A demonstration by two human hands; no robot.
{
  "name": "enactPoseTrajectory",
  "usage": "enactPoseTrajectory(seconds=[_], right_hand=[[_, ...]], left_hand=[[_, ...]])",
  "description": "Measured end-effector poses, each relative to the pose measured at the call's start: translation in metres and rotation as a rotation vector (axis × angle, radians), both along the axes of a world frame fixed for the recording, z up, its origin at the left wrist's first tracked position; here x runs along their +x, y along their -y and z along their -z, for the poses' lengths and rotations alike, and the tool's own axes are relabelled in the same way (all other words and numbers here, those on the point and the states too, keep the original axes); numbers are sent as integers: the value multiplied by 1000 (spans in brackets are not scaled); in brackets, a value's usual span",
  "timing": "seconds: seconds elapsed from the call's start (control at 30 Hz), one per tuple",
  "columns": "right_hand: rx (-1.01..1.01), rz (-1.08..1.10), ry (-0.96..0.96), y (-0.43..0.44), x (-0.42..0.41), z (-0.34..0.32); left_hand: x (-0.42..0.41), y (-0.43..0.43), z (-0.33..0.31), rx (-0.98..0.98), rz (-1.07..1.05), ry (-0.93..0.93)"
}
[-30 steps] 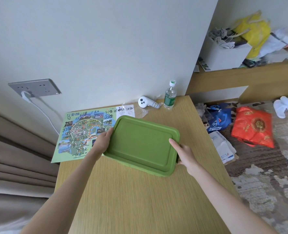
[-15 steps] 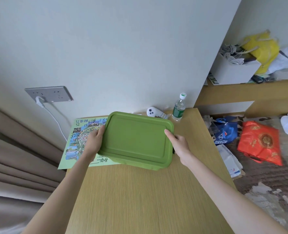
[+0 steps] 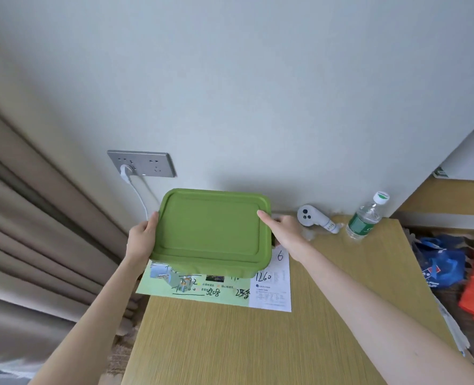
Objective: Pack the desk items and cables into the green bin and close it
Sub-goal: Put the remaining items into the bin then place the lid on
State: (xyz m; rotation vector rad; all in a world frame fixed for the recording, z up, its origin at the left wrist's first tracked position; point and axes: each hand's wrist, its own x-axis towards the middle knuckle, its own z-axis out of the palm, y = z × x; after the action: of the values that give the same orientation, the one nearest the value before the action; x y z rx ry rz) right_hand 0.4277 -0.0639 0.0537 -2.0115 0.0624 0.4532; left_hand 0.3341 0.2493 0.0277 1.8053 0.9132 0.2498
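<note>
**Closed bin held at the far end of the desk**

Read the desk (image 3: pixel 258 343) as a dial with its near edge at 6. The green bin (image 3: pixel 211 232) sits up at about 11 o'clock, close to the wall, with its lid on and level. It hangs over the far part of a printed map (image 3: pixel 191 287) that has figures scribbled on it. I can't tell whether its base rests on the paper or is lifted clear.

Both hands have it by the short ends. The left hand (image 3: pixel 141 240) wraps the 9 o'clock end, thumb on the rim and fingers out of sight beneath. The right hand (image 3: pixel 283 232) takes the 3 o'clock end, one digit laid on the lid's corner and the rest hidden behind the wall of the bin.

To my eye this is the placing or carrying stage, with the closing apparently done. What's inside is hidden. A white controller (image 3: pixel 313 218) and a water bottle (image 3: pixel 365 222) stand out at 1 and 2 o'clock. A white cable (image 3: pixel 140 195) hangs from the wall socket (image 3: pixel 141 163) beyond 10 o'clock.

If those belong in the load, the next move means setting the bin down flat, freeing a hand and lifting the lid again. Otherwise, both ends need lowering together so the map doesn't get dragged.
</note>
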Motion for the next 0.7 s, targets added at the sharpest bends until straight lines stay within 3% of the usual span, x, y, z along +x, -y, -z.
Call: enactPoseTrajectory(seconds=[0.27,0.7], right_hand=[[-96,15,69,-53,48,21],[12,27,45,-56,71,57]], left_hand=[[41,-49,23,-4,-50,-7],[66,-55,50,-1,-24,-38]])
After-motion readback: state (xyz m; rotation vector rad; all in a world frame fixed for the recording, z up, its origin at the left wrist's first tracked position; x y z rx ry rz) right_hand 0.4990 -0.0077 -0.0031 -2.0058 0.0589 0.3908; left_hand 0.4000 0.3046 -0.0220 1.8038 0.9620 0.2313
